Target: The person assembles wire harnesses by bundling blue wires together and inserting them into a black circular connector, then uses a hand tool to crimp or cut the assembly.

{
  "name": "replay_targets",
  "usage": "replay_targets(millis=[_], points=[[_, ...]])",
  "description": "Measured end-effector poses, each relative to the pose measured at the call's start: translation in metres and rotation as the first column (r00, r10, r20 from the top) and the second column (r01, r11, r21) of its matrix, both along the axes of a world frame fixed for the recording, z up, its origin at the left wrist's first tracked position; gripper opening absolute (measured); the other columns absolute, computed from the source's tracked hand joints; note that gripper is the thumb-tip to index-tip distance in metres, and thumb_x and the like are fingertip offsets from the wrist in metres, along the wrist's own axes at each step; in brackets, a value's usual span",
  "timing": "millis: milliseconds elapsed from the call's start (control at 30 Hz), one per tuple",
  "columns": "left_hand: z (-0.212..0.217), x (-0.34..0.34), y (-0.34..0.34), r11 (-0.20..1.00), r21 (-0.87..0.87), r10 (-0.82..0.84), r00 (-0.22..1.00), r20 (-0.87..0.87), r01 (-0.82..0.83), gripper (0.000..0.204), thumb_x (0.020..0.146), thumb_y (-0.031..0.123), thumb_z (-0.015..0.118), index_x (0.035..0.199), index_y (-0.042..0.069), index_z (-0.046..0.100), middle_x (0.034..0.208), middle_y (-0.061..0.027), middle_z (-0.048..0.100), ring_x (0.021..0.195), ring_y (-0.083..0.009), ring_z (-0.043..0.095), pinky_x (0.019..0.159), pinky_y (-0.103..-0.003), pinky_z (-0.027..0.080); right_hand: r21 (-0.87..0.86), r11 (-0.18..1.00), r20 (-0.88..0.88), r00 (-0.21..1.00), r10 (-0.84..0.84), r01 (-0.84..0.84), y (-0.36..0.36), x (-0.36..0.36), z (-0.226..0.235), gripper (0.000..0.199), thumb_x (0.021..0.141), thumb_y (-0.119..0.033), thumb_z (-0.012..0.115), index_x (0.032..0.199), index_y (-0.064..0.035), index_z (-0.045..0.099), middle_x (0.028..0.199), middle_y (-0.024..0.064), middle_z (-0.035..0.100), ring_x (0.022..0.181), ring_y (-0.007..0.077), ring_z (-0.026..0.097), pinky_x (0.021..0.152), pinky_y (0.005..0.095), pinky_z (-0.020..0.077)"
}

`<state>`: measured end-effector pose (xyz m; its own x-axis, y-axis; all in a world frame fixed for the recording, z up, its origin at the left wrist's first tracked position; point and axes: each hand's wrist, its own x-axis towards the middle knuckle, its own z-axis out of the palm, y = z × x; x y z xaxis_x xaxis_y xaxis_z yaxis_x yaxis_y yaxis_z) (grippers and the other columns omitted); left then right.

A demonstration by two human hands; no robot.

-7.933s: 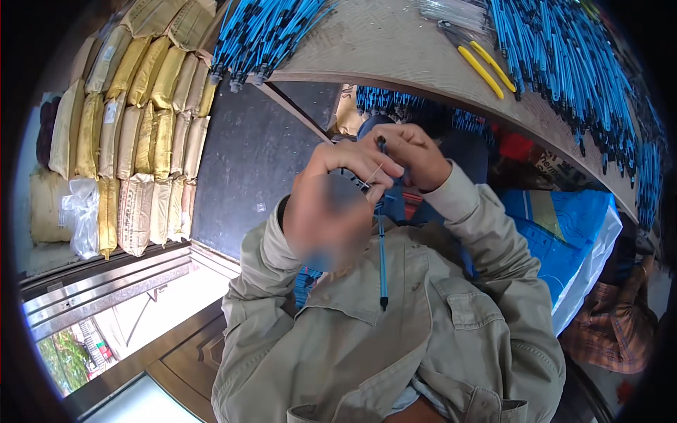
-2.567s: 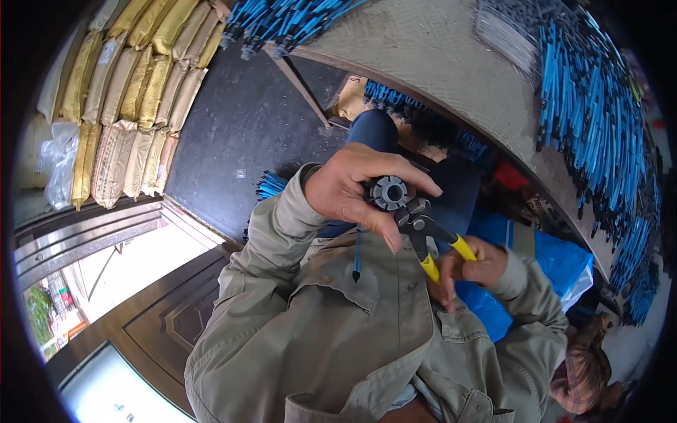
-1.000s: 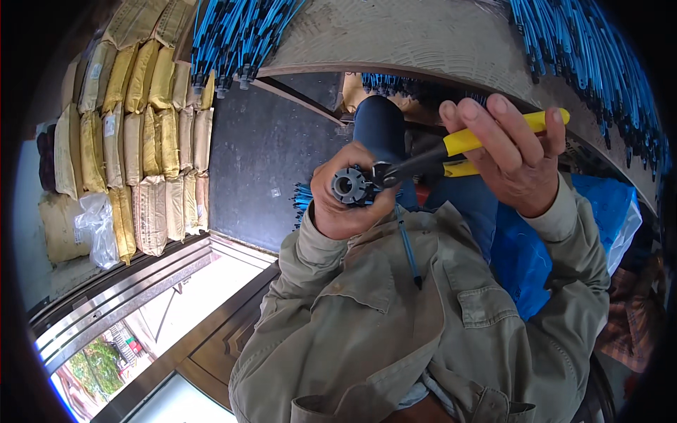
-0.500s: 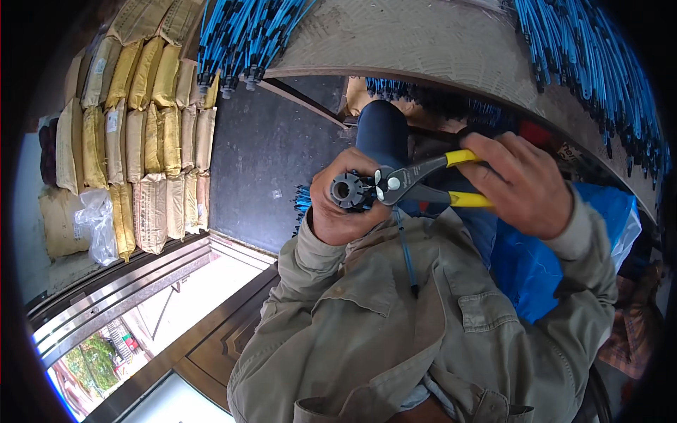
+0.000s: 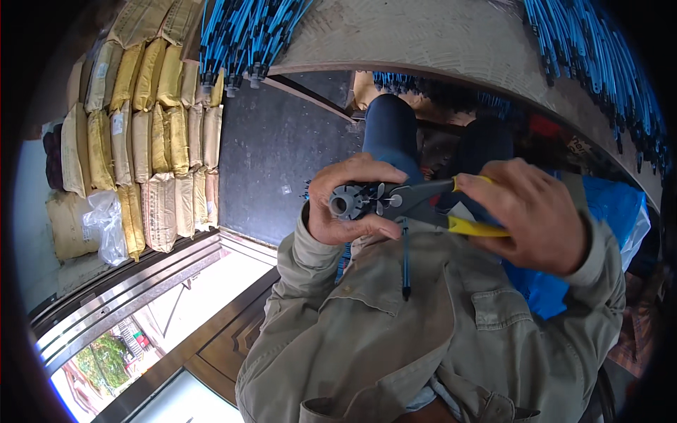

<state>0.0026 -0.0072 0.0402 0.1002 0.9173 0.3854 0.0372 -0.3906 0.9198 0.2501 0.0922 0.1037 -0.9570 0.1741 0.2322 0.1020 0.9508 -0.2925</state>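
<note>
My left hand is wrapped round a grey slotted round hub with a dark body, its hollow end facing up. Beside it, my right hand grips pliers by their yellow handles, which stand apart. The pliers' metal head lies against the hub's side, between my left thumb and fingers. Below the hub hangs a thin blue rod with a black tip. Exactly what the jaws touch is too small to tell.
Bundles of blue rods with black ends hang over the worktable's edge, with more at the right. Stacked sacks stand at the left. A blue plastic bag sits by my right arm. An open doorway is at lower left.
The pliers' handles have spread further apart as my right hand moved right and slightly down. My left hand still holds the hub, which has tilted a little.
</note>
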Motion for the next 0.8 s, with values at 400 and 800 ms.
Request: replay_targets(millis=[400, 800], points=[[-0.003, -0.007, 0.013, 0.991, 0.014, -0.133, 0.991, -0.016, 0.133, 0.061, 0.049, 0.023, 0.087, 0.100, -0.001, 0.063, 0.087, -0.0094, 0.064, 0.069, -0.0167, 0.056, 0.062, -0.028, 0.043, -0.946, 0.325, 0.079, 0.965, 0.252, -0.008, 0.035, 0.004, 0.011, 0.060, 0.087, -0.040, 0.053, 0.132, -0.0033, 0.036, 0.088, 0.0161, 0.059, 0.058, 0.0242, 0.061, 0.052, 0.0321, 0.0504], [-0.003, -0.008, 0.012, 0.988, -0.142, -0.062, 0.997, 0.040, 0.067, 0.068, 0.049, 0.043, 0.084, 0.094, -0.003, 0.062, 0.082, -0.0114, 0.064, 0.073, -0.0195, 0.056, 0.067, -0.033, 0.043, -0.812, 0.583, 0.180, 0.951, 0.253, -0.001, 0.034, 0.014, -0.002, 0.053, 0.083, -0.024, 0.062, 0.127, -0.0053, 0.042, 0.099, 0.0165, 0.057, 0.069, 0.0237, 0.062, 0.052, 0.0303, 0.0514]])
